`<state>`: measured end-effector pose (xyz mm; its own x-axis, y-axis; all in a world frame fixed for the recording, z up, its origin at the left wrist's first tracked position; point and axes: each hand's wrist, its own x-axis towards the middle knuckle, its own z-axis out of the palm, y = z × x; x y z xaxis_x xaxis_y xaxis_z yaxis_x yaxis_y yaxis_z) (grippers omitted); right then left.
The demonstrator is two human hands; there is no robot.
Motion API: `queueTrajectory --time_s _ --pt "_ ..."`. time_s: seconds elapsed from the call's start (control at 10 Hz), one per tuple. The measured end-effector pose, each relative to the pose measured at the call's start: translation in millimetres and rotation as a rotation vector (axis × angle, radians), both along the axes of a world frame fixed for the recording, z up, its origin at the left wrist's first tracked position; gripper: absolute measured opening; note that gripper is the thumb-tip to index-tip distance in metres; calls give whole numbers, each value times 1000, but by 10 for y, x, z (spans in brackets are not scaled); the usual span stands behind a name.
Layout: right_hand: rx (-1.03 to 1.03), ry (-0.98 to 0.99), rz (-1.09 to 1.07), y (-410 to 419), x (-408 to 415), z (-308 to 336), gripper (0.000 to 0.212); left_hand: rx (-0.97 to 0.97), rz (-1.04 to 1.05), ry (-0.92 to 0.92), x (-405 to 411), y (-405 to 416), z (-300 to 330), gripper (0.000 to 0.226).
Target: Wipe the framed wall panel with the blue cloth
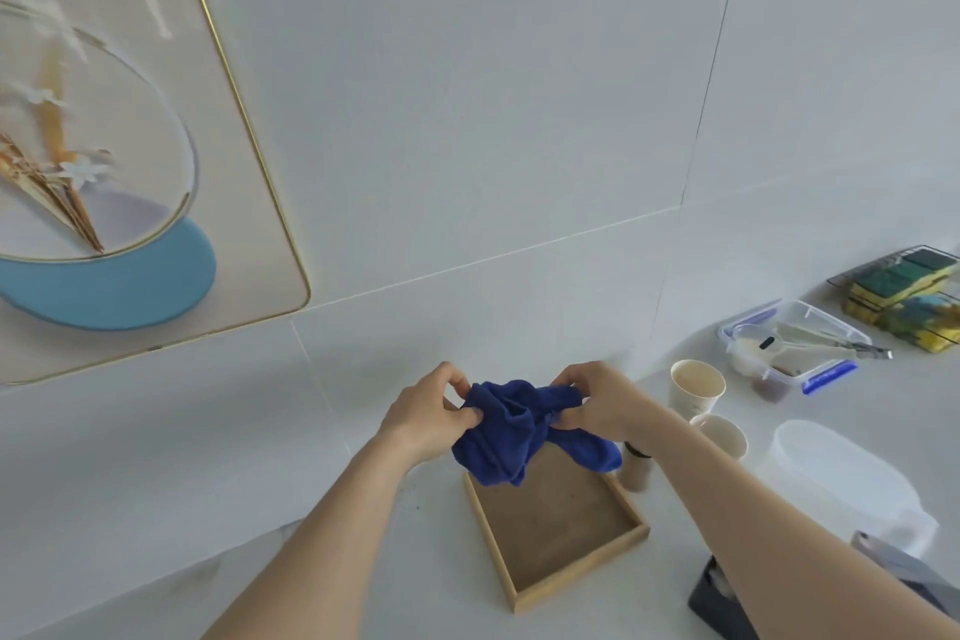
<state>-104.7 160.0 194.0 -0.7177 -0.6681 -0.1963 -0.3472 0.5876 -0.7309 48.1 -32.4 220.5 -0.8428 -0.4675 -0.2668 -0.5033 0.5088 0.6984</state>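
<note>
The dark blue cloth (511, 426) hangs bunched between both hands, above the far end of a shallow wooden tray (558, 533). My left hand (428, 413) pinches its left edge and my right hand (597, 403) grips its right edge. The framed wall panel (130, 161), cream with a thin gold rim and a picture of flowers and a blue disc, hangs on the white tiled wall at the upper left, well away from the cloth.
On the white counter to the right stand two paper cups (696, 387), a small bottle (638, 470), a clear lidded box with utensils (795, 343), a wire rack of sponges (906, 296), a white tub (841, 478) and a dark holder (719, 592).
</note>
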Motion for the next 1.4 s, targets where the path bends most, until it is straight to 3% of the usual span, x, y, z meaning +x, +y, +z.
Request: queueTrajectory --time_s 0.1,0.3,0.5,0.6,0.7,0.9,1.0,1.4 --pt "60 -21 -4 95 -164 -238 12 56 45 -26 -175 107 -249 15" --pt "115 -25 -35 135 -341 -786 27 81 106 -79 -490 253 -784 14" --pt "31 -30 -78 115 -341 -1332 40 90 191 -111 -684 339 -1394 14" --pt "38 -50 -62 115 -300 -1606 52 105 167 -150 -737 394 -1719 26" --pt "188 -49 69 124 -253 -1908 57 141 49 -211 -749 484 -1998 51" --pt "514 76 298 211 -140 -2348 100 -280 -329 -485 -661 595 -2367 92" --pt "576 157 307 243 -88 -2485 109 -378 -398 -573 -618 604 -2464 94" --pt "655 201 274 131 -44 -2199 122 -531 -354 -560 -460 431 -2273 93"
